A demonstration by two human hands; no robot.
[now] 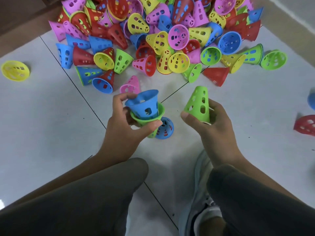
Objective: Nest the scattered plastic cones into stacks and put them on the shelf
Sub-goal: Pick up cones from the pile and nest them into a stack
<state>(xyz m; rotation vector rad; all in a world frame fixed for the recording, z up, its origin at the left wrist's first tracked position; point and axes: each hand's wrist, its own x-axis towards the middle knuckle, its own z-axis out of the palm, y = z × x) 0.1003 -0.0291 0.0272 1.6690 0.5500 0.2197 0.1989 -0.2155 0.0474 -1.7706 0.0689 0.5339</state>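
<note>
Entry, early stage: I am holding a short started stack (144, 109), a blue cone nested in a green one, in my left hand (122, 126). My right hand (209, 123) is gripping a single green cone (198, 104), not yet nested. The heap of loose cones (153, 34) is still lying across the tiled floor (42, 116) toward its far edge. No shelf showing; I am reading no labels or writing.

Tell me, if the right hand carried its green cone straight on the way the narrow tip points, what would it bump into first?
Probably the red cone lying on the floor ahead of the right hand; depth is hard to judge.
</note>
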